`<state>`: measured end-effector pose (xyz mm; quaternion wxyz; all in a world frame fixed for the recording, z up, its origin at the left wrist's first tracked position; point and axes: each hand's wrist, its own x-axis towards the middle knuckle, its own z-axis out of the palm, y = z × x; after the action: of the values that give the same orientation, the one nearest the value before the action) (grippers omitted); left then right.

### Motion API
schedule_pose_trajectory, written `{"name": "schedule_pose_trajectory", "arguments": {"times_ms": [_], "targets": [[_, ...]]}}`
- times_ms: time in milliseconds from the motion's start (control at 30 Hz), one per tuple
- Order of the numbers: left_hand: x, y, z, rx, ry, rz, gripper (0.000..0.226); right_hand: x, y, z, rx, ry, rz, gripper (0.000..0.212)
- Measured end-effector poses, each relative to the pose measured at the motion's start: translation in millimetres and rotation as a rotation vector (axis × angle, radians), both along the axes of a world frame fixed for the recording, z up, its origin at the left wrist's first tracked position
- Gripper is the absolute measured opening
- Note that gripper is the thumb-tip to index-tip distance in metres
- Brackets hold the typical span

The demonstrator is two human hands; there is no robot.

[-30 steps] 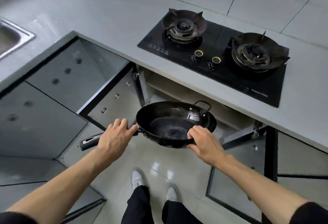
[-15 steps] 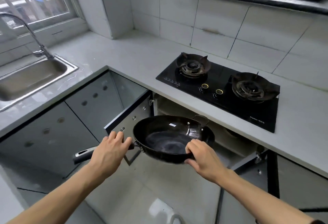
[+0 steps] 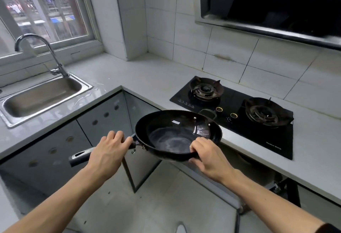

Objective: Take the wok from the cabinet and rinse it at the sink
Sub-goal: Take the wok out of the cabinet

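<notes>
Bare forearms, dark sleeve (image 3: 332, 228) at right

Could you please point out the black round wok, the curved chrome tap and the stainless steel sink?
black round wok (image 3: 173, 140): head view, on its inner base.
curved chrome tap (image 3: 48, 47): head view, on its arched neck.
stainless steel sink (image 3: 41, 95): head view, on the basin floor.

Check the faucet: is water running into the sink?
Off. No stream falls from the faucet spout, and the sink basin below looks dry and empty.

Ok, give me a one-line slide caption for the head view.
Both hands carry the black wok in mid-air, left hand on its handle, right hand on its rim, between sink and stove.
</notes>
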<state>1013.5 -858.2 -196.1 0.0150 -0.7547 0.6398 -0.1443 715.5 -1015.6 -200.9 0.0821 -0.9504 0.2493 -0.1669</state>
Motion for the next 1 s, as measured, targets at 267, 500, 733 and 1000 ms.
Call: {"name": "schedule_pose_trajectory", "arguments": {"times_ms": [267, 500, 733, 1000], "targets": [[24.5, -78.1, 25.5, -0.035, -0.047, 0.100, 0.056, 42.3, -101.5, 7.6, -0.039, -0.100, 0.063, 0.039], [43.6, -142.5, 43.6, -0.039, -0.064, 0.166, 0.048, 73.6, -178.0, 18.3, -0.054, -0.146, 0.110, 0.038], [80.7, -203.3, 37.9, -0.043, -0.038, 0.153, 0.056, 111.5, -239.3, 17.9, -0.037, -0.137, 0.104, 0.037], [171.1, -272.0, 10.0, -0.047, -0.014, 0.145, 0.057, 196.1, -305.2, 14.4, -0.042, -0.065, 0.082, 0.037]]}}
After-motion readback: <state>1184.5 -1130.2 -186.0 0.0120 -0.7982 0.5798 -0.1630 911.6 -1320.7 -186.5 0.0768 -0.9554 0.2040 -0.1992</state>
